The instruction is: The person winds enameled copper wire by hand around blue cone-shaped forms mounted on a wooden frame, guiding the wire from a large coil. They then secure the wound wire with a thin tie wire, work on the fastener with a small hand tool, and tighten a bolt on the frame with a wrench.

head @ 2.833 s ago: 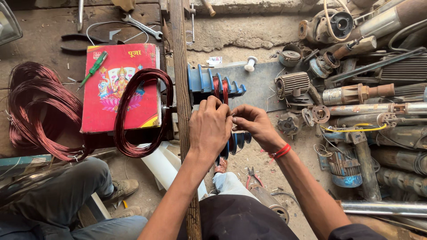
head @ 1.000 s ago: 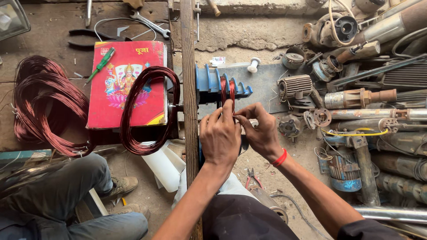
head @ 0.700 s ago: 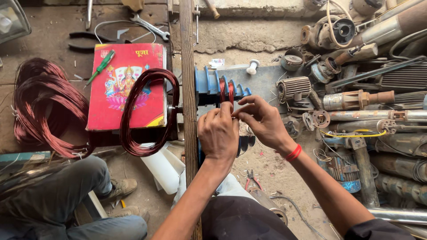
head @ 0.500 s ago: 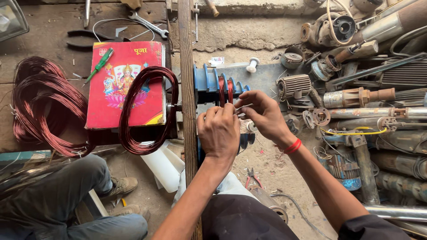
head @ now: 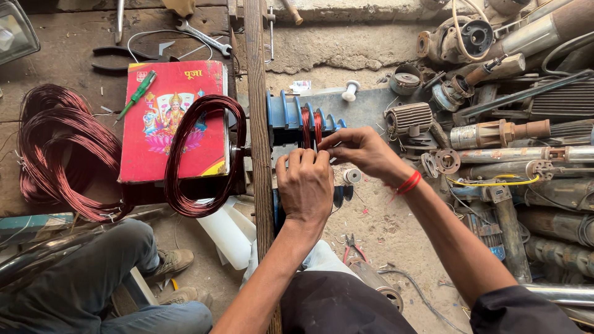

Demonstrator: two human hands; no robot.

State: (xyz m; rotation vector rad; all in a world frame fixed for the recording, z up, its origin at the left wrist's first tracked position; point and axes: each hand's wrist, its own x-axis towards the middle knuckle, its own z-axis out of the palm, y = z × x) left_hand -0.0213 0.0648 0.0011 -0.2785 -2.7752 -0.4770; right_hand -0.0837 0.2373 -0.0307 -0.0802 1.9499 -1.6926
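A blue stepped winding former (head: 288, 114) sits on a shaft beside an upright wooden post (head: 257, 124). Two of its grooves hold reddish copper wire coils (head: 311, 124). My left hand (head: 304, 185) rests against the near side of the former, fingers curled on its edge at the coils. My right hand (head: 359, 148), with a red thread on the wrist, pinches at the wound wire just right of the coils. A finished copper wire loop (head: 204, 154) hangs on the shaft left of the post.
A red picture box (head: 173, 120) with a green screwdriver (head: 137, 94) lies on the left, beside a big copper wire bundle (head: 62, 148). Pump shafts and motor parts (head: 495, 133) crowd the right. Another person's legs (head: 105, 278) are lower left. Pliers (head: 117, 59) and a spanner (head: 204, 37) lie behind.
My right hand has moved up from beside the left hand to the top of the coils. The left hand has stayed on the former.
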